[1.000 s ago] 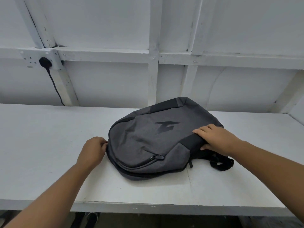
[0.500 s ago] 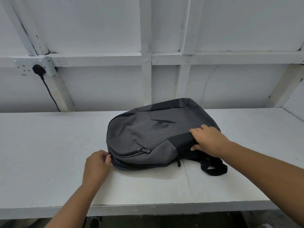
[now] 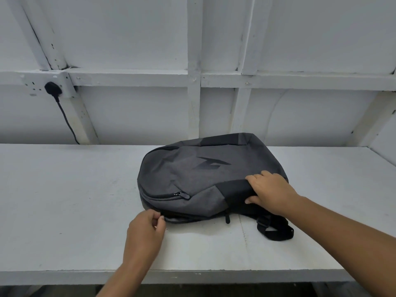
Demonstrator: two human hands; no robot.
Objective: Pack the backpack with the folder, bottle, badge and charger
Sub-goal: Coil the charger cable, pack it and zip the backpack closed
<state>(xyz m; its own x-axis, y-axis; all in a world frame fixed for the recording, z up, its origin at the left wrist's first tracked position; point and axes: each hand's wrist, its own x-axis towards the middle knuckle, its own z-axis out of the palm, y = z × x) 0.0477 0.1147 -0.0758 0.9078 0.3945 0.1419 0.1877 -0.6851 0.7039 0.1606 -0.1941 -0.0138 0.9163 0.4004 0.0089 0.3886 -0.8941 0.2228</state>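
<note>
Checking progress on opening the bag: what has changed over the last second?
The left hand, pinching the edge of the backpack, slid rightward along its near side. The right hand kept gripping its other end; the backpack stayed flat on the table.

A grey backpack lies flat on the white desk. The right grip clasps its black panel, fingers on top and thumb on the side. The left grip pinches at its near edge. A black strap trails beside it.
</note>
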